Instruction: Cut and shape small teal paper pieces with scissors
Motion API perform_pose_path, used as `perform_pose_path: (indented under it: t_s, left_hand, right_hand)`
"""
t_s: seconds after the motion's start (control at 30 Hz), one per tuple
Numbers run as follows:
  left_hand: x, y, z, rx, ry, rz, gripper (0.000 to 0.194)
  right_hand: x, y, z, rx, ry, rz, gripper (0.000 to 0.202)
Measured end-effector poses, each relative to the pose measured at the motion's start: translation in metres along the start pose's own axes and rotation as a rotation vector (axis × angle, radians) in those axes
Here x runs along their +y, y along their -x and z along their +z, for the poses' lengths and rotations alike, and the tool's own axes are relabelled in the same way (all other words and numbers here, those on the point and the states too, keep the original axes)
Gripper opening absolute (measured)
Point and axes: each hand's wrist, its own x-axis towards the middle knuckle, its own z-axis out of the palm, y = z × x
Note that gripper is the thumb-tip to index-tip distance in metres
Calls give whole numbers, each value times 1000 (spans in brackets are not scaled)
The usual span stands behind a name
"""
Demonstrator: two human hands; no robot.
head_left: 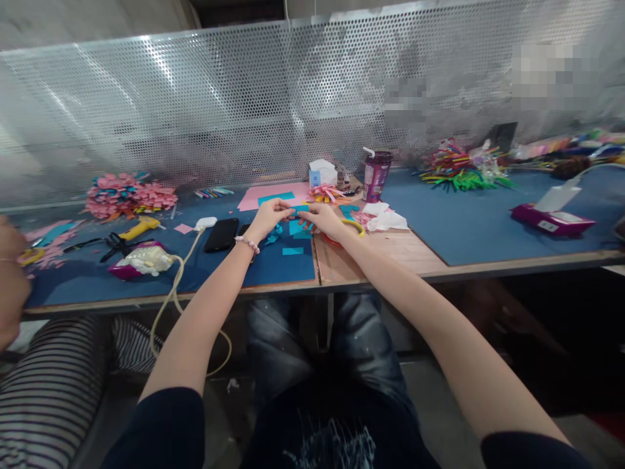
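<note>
Both hands meet over the middle of the blue table mat. Between their fingertips is a small piece of blue paper. My left hand, with a beaded bracelet at its wrist, pinches the left end. On the other end, the fingers of my right hand are closed. Just below lie a blue paper rectangle and a cluster of small blue scraps. Yellow-and-orange scissors rest partly hidden by my right wrist. Behind my hands, a blue sheet overlaps a pink sheet.
A black phone and white charger lie left, near a yellow glue gun and pink paper bundles. A purple cup stands behind right. A perforated metal panel backs the table. Another person's hand is far left.
</note>
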Motion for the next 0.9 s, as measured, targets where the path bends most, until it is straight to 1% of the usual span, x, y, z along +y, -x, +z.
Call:
perform_pose_path:
  t_s: [0.47,0.9]
  left_hand:
    - [1,1,0,-3,26,-20,26]
    - [3,1,-1,-8,67,-41,27]
  right_hand:
    - [-7,3,2,0,-8,-16,18]
    - [-8,5,2,23,8,-28,27]
